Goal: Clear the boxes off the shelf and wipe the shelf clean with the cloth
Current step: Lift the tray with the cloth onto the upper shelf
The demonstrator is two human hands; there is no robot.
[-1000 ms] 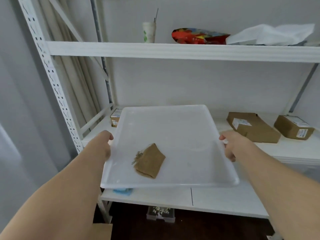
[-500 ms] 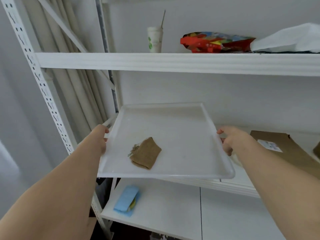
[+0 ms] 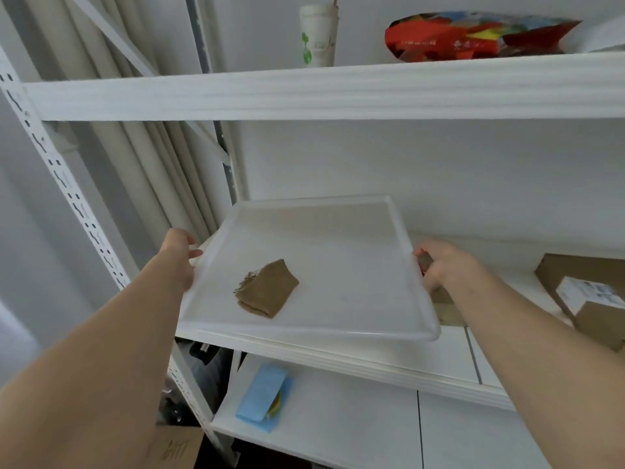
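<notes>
White shelf [image 3: 439, 363]: tray [image 3: 355, 309] with cloth [image 3: 267, 292]

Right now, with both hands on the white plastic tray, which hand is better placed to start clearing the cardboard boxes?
Probably the right hand. It grips the white plastic tray on the side where the brown cardboard boxes sit; the left hand holds the far edge, by the shelf's post.
</notes>
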